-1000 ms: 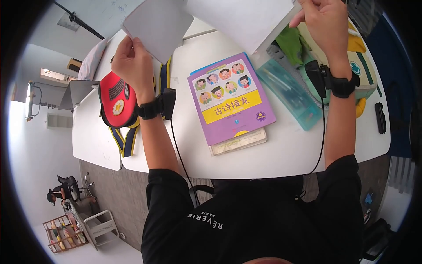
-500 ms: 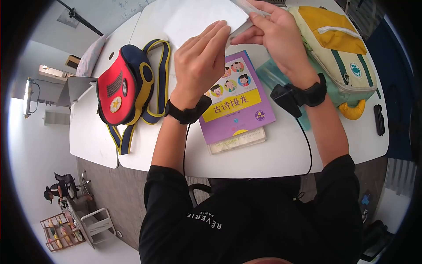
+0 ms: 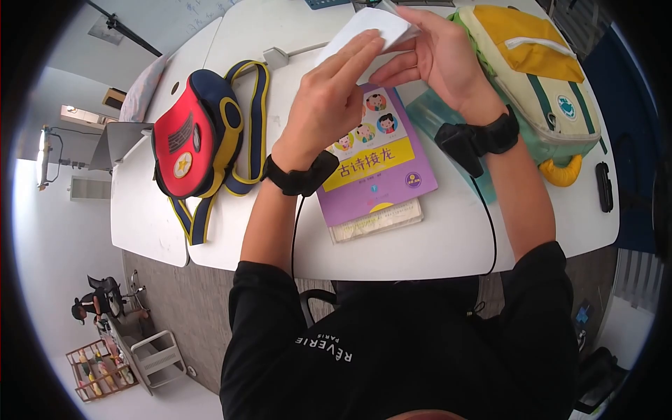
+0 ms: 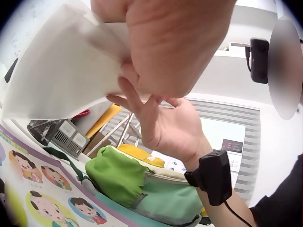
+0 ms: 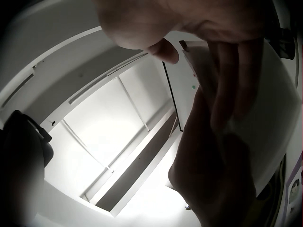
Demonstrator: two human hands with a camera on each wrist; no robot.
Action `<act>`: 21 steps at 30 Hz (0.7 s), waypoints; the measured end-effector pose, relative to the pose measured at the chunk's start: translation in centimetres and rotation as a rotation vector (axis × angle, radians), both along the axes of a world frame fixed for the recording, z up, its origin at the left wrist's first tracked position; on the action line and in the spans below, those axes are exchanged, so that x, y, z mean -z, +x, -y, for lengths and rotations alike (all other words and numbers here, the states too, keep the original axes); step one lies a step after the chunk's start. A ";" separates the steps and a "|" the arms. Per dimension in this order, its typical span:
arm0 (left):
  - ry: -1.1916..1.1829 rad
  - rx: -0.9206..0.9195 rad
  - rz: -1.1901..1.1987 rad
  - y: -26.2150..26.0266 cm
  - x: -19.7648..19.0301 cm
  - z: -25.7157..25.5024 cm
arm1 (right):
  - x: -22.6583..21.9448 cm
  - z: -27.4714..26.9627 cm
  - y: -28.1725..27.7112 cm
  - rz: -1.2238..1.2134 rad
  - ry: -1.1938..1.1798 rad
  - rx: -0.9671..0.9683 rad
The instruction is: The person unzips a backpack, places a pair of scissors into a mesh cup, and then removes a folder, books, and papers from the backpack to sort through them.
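Note:
A folded white paper [image 3: 367, 29] is held up over the far side of the table. My left hand [image 3: 329, 101] pinches it, with the long fingers stretched across its near face. In the left wrist view the paper [image 4: 61, 71] looks thin and slightly see-through. Beside its right edge is my right hand [image 3: 444, 63], palm inward and fingers loosely extended, touching the paper. In the right wrist view that hand's thumb [image 5: 163, 51] stands apart from the sheet. Below the hands lies a purple book [image 3: 378, 189] with cartoon children on its cover, stacked on other books.
A red and navy bag [image 3: 185, 143] with straps lies on the left. On the right are a cream, yellow and green backpack [image 3: 553, 105] and a teal translucent case [image 3: 427, 112] partly under the right arm. A black object [image 3: 604, 187] sits near the table's right edge.
Two white panels held apart have been brought together and folded smaller. Both hands have moved inward to meet over the book, and the paper now sits slightly farther away.

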State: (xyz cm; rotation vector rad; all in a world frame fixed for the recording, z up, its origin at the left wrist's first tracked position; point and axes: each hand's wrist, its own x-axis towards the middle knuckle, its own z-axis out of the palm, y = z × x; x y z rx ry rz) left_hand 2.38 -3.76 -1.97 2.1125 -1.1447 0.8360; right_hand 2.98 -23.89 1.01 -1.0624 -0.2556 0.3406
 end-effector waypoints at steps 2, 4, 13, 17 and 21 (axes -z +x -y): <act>0.038 0.013 -0.122 -0.7 -0.4 -0.1 | 0.7 0.3 0.3 -0.001 -0.027 0.001; 0.072 0.025 -0.237 -0.9 -0.6 -0.4 | 1.6 0.1 1.0 0.034 -0.143 0.014; 0.196 -0.216 -0.297 -0.2 -4.3 -6.1 | 1.9 0.3 1.4 0.193 -0.438 0.125; 0.052 -0.303 -0.199 0.0 -4.8 -7.7 | 0.7 0.4 0.3 0.286 -0.687 0.140; -0.024 -0.378 -0.268 -2.5 -6.4 -6.5 | -1.9 1.4 -1.5 0.384 -0.734 0.064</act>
